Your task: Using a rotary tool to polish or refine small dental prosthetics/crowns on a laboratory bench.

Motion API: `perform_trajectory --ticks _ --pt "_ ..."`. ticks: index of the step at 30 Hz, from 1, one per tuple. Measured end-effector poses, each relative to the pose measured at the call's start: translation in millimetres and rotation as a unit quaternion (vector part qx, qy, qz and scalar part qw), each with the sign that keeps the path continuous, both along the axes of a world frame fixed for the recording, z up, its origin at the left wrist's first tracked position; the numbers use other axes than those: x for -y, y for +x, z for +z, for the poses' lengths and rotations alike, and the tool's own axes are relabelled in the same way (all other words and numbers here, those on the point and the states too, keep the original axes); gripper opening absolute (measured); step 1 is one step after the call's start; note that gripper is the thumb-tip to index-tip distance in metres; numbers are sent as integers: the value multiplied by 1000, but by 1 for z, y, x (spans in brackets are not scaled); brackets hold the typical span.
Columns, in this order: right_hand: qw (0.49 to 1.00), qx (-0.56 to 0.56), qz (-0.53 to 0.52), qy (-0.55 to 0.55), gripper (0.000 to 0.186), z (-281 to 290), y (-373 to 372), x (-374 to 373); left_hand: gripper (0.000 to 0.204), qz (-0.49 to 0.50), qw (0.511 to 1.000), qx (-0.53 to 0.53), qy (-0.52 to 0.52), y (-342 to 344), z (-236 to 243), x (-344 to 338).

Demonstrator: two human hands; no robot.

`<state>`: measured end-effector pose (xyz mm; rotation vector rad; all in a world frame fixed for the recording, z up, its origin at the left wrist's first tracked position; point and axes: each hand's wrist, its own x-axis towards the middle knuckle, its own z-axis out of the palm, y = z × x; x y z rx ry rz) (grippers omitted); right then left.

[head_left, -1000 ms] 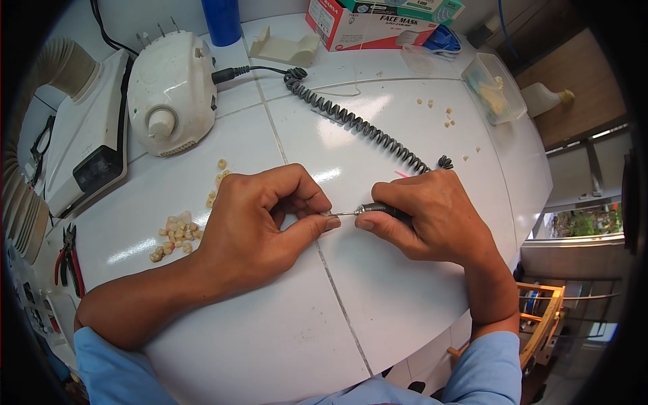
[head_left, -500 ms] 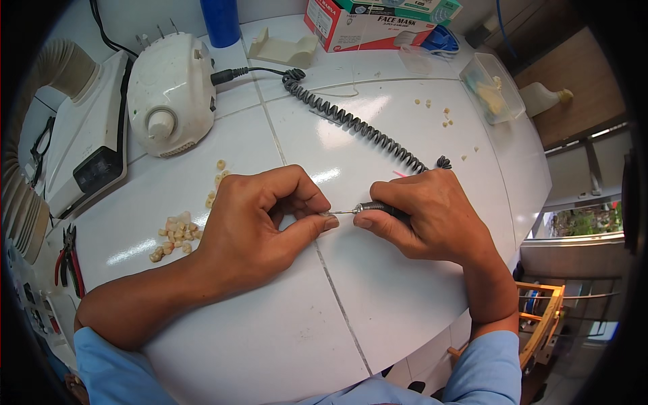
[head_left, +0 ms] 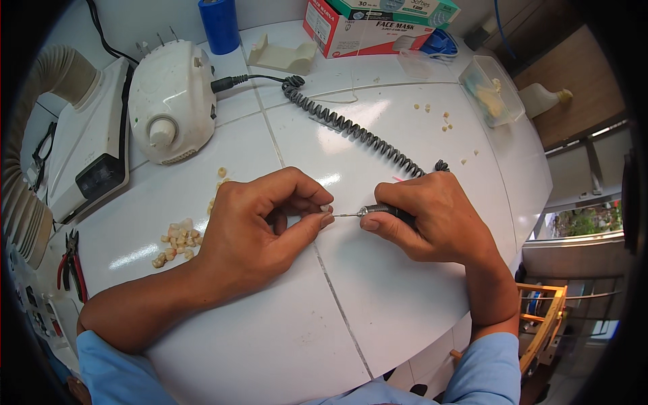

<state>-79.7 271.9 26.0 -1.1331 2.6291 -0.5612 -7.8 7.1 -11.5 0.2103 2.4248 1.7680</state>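
Note:
My left hand (head_left: 266, 223) is closed in a pinch, thumb and forefinger round a tiny whitish tooth-shaped piece (head_left: 325, 208), mostly covered by the fingertips. My right hand (head_left: 432, 219) grips a black rotary handpiece (head_left: 388, 212) with a silver nose. Its thin metal bur (head_left: 345, 215) points left, the tip at my left fingertips; whether it touches the piece I cannot tell. Beside my left wrist lies a heap of small cream tooth-like pieces (head_left: 181, 237), and several more stand in a row behind that hand. A grey coiled cord (head_left: 358, 128) runs back from near my right hand.
A white motor unit (head_left: 169, 101) with a knob and a white machine with a ribbed hose (head_left: 34, 162) stand at left. Red-handled pliers (head_left: 72, 263) lie near the left edge. Mask boxes (head_left: 378, 30), a blue cylinder (head_left: 219, 25) and a clear tub (head_left: 489, 94) stand at the back.
The handpiece and my right hand have shifted slightly right and down. More of the whitish piece shows between my left fingertips. The whole view has tilted a little.

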Motion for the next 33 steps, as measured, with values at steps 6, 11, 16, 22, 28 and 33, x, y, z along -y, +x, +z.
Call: perform_trajectory --ticks 6,11,16,22,28,33 --pt "1000 -3 5 7 54 0 0 -1 11 -16 1000 -17 -10 0 1 2" --pt "1000 -7 9 3 54 1 1 1 11 -17 1000 -13 -22 0 3 2" --pt "1000 -25 12 4 53 -1 2 1 11 -11 1000 -3 -18 0 1 1" --pt "999 -32 9 -1 53 -2 3 3 11 -17 1000 -18 -17 0 3 1" --pt "999 -41 -1 -6 42 -1 6 5 11 -8 999 -27 -15 0 1 0" --pt "999 -50 -2 7 46 -2 6 5 10 7 1000 -25 0 0 0 -3"
